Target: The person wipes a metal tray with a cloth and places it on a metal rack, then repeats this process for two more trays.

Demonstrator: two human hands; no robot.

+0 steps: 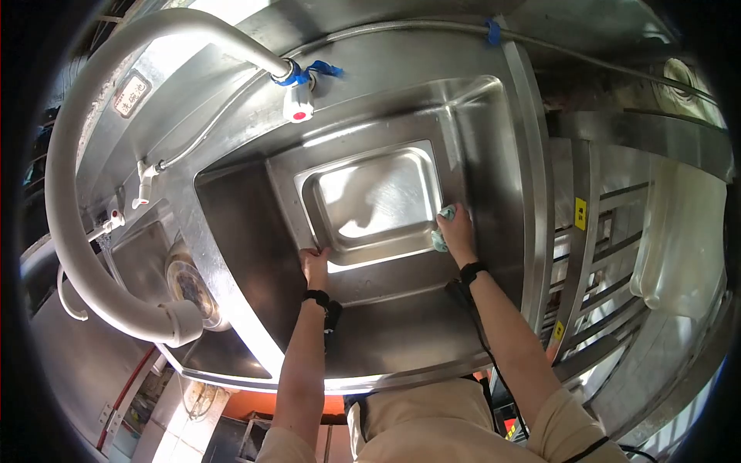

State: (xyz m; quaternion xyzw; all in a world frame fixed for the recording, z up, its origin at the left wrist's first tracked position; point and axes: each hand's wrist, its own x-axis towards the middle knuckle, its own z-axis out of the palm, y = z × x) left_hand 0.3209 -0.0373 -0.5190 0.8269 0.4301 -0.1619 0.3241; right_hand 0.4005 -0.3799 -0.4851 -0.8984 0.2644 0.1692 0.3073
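Note:
A rectangular stainless steel pan (378, 193) lies inside the deep metal sink (239, 231), its open side facing up. My left hand (314, 268) is closed on the pan's near left corner. At the pan's right side, my right hand (457, 234) grips a pale green cloth (441, 229) and presses it against the rim. The fingertips of my right hand are partly hidden by the cloth. Both wrists wear black bands.
A thick white hose (65, 185) arches over the left side. A white tap (299, 104) with blue ties hangs above the sink's back edge. Further left is a second basin holding a round metal vessel (189, 282). A slatted metal rack (610, 247) with a whitish container (679, 247) stands right.

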